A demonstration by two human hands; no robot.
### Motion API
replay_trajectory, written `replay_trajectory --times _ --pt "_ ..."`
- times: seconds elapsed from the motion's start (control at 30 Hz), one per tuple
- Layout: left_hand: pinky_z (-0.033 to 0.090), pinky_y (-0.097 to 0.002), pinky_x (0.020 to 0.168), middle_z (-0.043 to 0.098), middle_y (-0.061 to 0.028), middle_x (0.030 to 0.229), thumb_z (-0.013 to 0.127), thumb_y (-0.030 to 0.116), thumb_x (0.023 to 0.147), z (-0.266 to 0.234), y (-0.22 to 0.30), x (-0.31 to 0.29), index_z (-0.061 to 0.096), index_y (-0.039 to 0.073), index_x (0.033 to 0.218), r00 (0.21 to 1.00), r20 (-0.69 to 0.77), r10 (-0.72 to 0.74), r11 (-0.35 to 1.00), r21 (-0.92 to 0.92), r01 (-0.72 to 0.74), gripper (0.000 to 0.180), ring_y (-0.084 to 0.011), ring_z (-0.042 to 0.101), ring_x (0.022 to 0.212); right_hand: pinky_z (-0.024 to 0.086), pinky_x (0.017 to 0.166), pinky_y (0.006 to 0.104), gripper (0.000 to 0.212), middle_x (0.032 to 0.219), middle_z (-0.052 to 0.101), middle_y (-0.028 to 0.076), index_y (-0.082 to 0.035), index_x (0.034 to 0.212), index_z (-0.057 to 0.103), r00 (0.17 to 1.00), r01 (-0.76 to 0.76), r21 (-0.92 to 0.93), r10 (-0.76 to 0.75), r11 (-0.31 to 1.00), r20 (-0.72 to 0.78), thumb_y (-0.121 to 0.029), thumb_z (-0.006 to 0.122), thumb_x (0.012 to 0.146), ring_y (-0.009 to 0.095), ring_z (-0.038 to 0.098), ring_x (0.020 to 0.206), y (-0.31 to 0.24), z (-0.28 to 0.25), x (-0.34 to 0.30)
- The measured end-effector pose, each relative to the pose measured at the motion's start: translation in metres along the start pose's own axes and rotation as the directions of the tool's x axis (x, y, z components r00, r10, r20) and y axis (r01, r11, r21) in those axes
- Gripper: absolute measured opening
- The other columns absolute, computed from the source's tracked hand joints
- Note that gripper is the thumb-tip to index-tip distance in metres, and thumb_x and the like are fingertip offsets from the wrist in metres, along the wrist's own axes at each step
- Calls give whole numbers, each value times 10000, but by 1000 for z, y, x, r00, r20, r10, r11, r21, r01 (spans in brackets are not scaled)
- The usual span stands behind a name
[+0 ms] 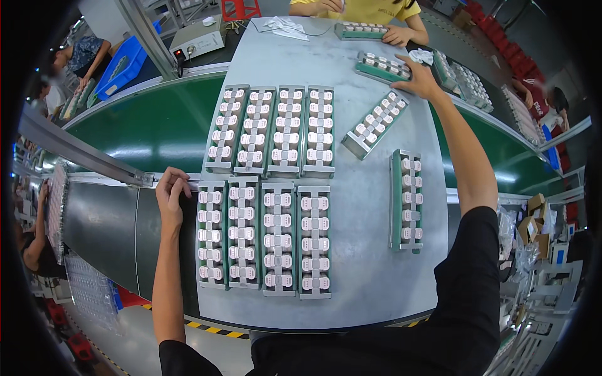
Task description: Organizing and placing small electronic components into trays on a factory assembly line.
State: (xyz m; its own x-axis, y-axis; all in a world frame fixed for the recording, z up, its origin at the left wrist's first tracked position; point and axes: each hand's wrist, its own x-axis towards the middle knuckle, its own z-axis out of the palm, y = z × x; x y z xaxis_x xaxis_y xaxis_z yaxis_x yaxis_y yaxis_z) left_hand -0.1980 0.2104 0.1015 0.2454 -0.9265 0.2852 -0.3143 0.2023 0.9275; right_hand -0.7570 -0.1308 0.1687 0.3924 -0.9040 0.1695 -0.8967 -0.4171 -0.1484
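Observation:
My right hand (419,78) reaches to the far right of the table, its thumb and fingers around the end of a green-and-metal fixture (384,66) holding a row of small white parts. A similar fixture (375,124) lies at a slant just nearer to me. Another fixture (406,202) stands lengthwise near the right edge. My left hand (172,191) is by the table's left edge, fingers loosely bent and apart, with nothing seen in it. Beside it, several loaded fixtures (277,239) form a near row. Behind them is a far row of fixtures (287,130).
Across the grey table (360,276), a person in yellow (392,9) has a hand on another fixture (362,31). Green conveyor belts (150,141) run along both sides. A metal post (145,37) and a control box (199,41) stand at the far left.

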Motion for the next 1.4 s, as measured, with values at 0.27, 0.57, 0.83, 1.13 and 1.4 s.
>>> replay_trajectory --times 0.27,0.57,0.83,1.13,1.4 --pt "340 -221 584 498 -8 650 505 161 914 0 -16 6 558 4 880 999 51 3 1000 22 -4 170 -77 457 588 276 1016 549 1066 1457 392 158 -250 1540 161 964 -182 -214 132 960 -230 -382 798 695 355 369 1333 11 33 6" --pt "395 -241 660 519 -37 679 478 90 939 -23 -47 18 589 -28 991 996 -87 15 997 -74 -21 170 -118 490 662 365 933 524 531 1210 459 222 -84 1222 519 612 -328 214 379 920 -694 -241 679 741 384 456 1110 -14 31 -191" --pt "452 -237 666 552 -43 706 479 106 964 -18 -53 26 616 -3 1067 979 -140 -146 975 -189 118 203 -121 534 688 367 923 484 486 1099 536 221 -17 1106 550 182 -812 106 422 574 -888 -234 708 701 375 468 1076 25 -21 -462" --pt "467 -226 623 554 -20 677 492 107 979 -19 -55 17 626 0 1090 988 -145 -47 998 -38 42 204 -95 530 632 418 857 459 216 1013 638 123 -110 996 725 258 -932 -53 553 359 -792 -254 686 839 336 521 1022 34 -2 -557" --pt "433 -207 609 544 -5 675 509 107 970 -21 -57 19 628 6 1102 987 -160 -24 999 40 30 204 -81 511 636 458 790 424 179 872 656 115 -91 990 719 326 -818 70 560 571 -762 -197 669 854 304 569 869 37 -5 -554"
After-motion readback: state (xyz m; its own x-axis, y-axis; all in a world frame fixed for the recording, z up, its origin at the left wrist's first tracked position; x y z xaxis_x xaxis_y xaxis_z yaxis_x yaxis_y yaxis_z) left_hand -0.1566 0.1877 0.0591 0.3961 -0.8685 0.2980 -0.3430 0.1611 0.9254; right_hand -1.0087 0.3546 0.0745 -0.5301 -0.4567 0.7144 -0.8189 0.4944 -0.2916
